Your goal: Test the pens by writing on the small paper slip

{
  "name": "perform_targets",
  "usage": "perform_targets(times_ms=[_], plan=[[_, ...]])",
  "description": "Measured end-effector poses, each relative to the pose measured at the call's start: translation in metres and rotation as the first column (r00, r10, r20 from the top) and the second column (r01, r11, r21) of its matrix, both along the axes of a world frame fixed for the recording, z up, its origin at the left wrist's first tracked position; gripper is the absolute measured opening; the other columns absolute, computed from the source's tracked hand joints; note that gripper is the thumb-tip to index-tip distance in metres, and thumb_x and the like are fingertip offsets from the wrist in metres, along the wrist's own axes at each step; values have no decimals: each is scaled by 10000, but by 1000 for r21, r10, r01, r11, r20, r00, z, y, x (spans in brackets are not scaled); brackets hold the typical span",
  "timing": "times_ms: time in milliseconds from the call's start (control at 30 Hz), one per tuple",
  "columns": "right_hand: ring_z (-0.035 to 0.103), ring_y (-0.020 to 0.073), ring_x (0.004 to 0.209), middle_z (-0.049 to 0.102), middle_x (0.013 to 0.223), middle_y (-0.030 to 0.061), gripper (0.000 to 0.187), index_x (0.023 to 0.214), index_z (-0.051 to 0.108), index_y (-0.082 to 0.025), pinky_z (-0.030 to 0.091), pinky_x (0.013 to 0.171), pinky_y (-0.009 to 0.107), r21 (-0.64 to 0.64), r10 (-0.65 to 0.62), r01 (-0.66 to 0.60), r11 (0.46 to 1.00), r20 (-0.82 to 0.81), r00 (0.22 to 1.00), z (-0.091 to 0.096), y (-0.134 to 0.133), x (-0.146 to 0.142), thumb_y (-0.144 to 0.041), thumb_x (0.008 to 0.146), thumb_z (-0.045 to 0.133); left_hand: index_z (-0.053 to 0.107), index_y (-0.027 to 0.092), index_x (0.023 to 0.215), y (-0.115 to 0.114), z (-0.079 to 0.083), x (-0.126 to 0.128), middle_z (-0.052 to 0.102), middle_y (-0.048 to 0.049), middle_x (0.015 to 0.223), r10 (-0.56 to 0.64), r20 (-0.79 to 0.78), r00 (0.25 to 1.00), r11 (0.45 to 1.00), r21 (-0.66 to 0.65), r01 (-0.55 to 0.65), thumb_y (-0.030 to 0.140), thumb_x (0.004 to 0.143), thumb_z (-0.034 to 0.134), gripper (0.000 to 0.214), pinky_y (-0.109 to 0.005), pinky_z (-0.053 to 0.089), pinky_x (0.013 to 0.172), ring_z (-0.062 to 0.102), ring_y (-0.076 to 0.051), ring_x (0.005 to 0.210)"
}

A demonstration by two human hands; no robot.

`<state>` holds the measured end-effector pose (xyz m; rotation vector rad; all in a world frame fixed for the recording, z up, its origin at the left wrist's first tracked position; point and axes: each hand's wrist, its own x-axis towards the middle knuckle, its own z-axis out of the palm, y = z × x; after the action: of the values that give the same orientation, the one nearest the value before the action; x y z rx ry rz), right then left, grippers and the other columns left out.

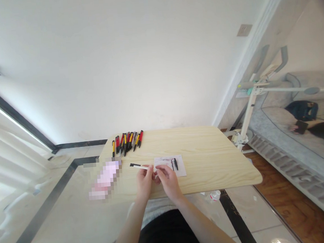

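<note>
A white pen barrel with a black end (139,166) points to the left, gripped between the thumb and fingers of my left hand (145,179). Close beside it, at the barrel's right end, my right hand (167,176) has its fingers curled together. Whatever those fingertips pinch is too small and partly hidden to make out. Just past my right hand lies a white sheet of paper (181,169) with a dark smudgy picture on it. On that sheet rest a black tapered pen part (176,164) and a thin dark stick (172,165).
Several red, yellow, black and grey pens (127,142) lie in a bunch at the wooden table's (210,159) back left. A blurred-out pinkish object (106,180) is at the left edge. On the right, another person lies on a grey sofa (273,112) behind white exercise equipment (249,114).
</note>
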<state>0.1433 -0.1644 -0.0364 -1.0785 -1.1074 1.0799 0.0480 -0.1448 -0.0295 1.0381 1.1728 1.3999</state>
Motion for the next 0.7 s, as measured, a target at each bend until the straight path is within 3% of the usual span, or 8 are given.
perform_targets(times_ms=[167, 300, 500, 700], plan=[[613, 167, 655, 658, 752, 42, 195, 829, 639, -174, 515, 565, 270, 40, -57, 52, 998, 120, 991, -4, 0, 0, -299, 795, 492, 571, 141, 688, 0, -4, 1, 536, 14, 501, -21, -172, 985, 1000, 2, 21, 405, 685, 620, 269, -215, 374, 424, 496, -118, 452], [608, 165, 629, 657, 702, 28, 215, 859, 663, -186, 506, 577, 276, 59, -55, 45, 997, 176, 983, -2, -5, 2, -288, 809, 480, 577, 136, 674, 0, -8, 0, 539, 8, 495, -1, -284, 959, 999, 30, 10, 399, 681, 626, 267, -214, 371, 434, 502, -122, 464], [613, 173, 639, 671, 718, 33, 230, 878, 682, -188, 506, 579, 278, 72, -70, 58, 996, 191, 979, -2, -5, 2, -289, 800, 491, 587, 132, 664, -2, -12, 2, 560, -3, 504, 44, -276, 960, 998, 61, -28, 392, 667, 640, 265, -219, 372, 443, 513, -132, 473], [622, 185, 680, 677, 745, 40, 245, 906, 681, -192, 519, 611, 298, 90, -60, 44, 995, 177, 982, 1, -3, 3, -284, 809, 476, 611, 123, 663, -1, -12, 2, 589, -33, 504, 23, -302, 953, 1000, 10, -20, 405, 659, 638, 283, -237, 379, 444, 546, -167, 491]])
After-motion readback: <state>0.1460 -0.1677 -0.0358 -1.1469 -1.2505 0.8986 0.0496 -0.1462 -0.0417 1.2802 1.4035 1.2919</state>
